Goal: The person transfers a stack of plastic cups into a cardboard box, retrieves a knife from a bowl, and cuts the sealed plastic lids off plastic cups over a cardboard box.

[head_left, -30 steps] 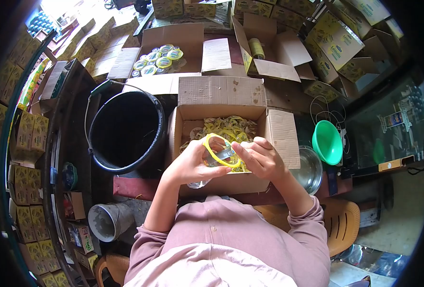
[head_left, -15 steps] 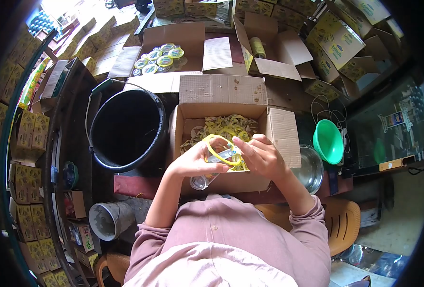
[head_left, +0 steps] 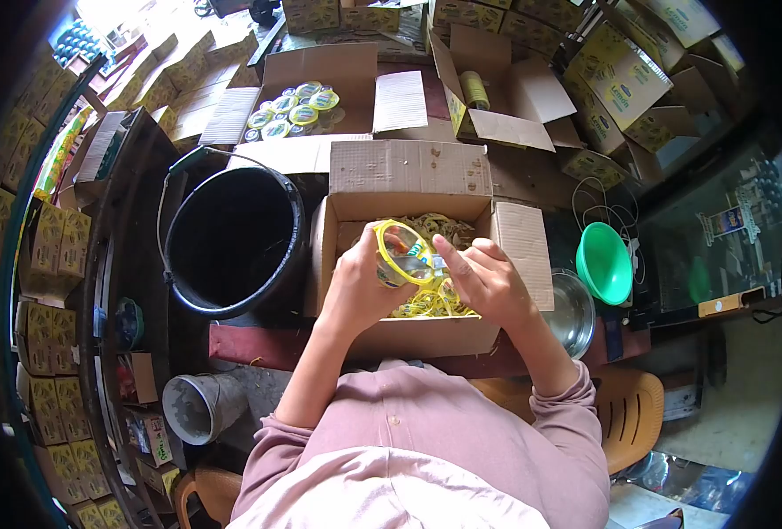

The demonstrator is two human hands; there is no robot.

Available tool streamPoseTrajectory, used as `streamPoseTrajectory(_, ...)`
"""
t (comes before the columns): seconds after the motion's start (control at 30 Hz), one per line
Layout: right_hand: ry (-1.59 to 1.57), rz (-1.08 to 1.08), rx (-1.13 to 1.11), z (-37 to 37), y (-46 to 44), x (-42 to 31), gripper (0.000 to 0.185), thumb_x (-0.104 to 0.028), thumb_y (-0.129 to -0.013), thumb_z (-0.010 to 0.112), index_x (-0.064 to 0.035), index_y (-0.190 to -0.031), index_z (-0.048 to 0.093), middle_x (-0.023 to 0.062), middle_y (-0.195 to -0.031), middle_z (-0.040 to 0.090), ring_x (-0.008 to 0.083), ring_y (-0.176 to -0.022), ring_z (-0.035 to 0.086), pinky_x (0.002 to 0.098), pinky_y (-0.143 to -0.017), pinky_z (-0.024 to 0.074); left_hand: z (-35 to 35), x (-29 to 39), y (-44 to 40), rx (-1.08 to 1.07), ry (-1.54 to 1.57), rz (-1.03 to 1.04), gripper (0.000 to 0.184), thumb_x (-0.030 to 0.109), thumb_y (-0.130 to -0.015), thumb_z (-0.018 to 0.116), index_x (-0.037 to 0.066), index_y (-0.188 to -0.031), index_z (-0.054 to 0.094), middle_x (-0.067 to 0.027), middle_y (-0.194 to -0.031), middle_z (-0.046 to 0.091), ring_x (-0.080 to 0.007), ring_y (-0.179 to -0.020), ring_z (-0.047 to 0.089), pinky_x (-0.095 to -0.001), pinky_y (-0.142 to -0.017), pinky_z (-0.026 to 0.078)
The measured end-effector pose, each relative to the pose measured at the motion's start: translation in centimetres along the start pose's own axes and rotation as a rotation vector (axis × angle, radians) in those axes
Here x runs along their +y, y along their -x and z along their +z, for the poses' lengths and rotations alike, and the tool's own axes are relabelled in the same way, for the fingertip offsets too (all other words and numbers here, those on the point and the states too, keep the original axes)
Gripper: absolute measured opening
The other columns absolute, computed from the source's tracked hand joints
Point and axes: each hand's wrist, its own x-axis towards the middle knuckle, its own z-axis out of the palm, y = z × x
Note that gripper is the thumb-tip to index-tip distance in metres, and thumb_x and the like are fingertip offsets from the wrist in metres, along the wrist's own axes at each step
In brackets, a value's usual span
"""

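My left hand (head_left: 360, 280) is wrapped round a clear plastic cup with a yellow rim (head_left: 403, 251), tilted above an open cardboard box (head_left: 408, 167). Close to the cup's right side is my right hand (head_left: 490, 280), its index finger pointing up and its other fingers bent. A small greyish piece (head_left: 438, 262) shows beside that finger; whether the fingers pinch it is too small to tell. Yellow strips (head_left: 435, 301) lie in the box under the hands.
A black bucket (head_left: 232, 238) stands left of the box. To the right are a green bowl (head_left: 603, 263) and a metal bowl (head_left: 569, 313). Behind, one carton holds several round lidded cups (head_left: 303, 115); another holds a yellow-green roll (head_left: 474, 90). A grey bucket (head_left: 198, 408) is lower left.
My left hand has turned upright with the cup, which now tilts differently. The clear part that hung below my left hand is out of sight. My right hand has shifted slightly.
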Motion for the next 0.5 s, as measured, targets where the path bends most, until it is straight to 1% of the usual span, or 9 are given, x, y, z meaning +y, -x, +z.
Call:
streamPoseTrajectory(0.17, 0.021, -0.028, -0.024, -0.2, -0.2, 0.5, 0.058, 0.0, -0.073, 0.056, 0.0057, -0.129, 0.04, 0.0021, -0.063, 0.05, 0.0128, -0.062, 0.052, 0.0283, -0.077, 0.042, -0.4, 0.3, -0.1, -0.027, -0.009, -0.009, 0.056, 0.011, -0.058, 0.075, 0.001, -0.105, 0.046, -0.0153, -0.09, 0.061, -0.0329, -0.082, 0.061, -0.0356, -0.074, 0.049)
streamPoseTrajectory(0.37, 0.005, -0.04, -0.03, 0.1, -0.2, 0.5, 0.059, -0.001, -0.073, 0.056, 0.0058, -0.129, 0.04, 0.0018, -0.064, 0.051, 0.0127, -0.063, 0.053, 0.0284, -0.078, 0.0425, -1.1, 1.2, -0.1, -0.082, 0.013, -0.036, 0.053, 0.011, -0.061, 0.074, 0.001, -0.104, 0.045, -0.0153, -0.088, 0.061, -0.0304, -0.082, 0.062, -0.0336, -0.073, 0.05)
streamPoseTrajectory(0.5, 0.001, -0.03, -0.039, 0.4, -0.1, 0.4, 0.059, -0.002, -0.073, 0.056, 0.0059, -0.129, 0.039, 0.0017, -0.064, 0.052, 0.0132, -0.063, 0.052, 0.0284, -0.078, 0.0425, -1.0, 0.8, -0.2, -0.103, 0.072, -0.035, 0.051, 0.012, -0.061, 0.073, 0.0, -0.102, 0.046, -0.016, -0.087, 0.061, -0.03, -0.082, 0.062, -0.0337, -0.073, 0.049)
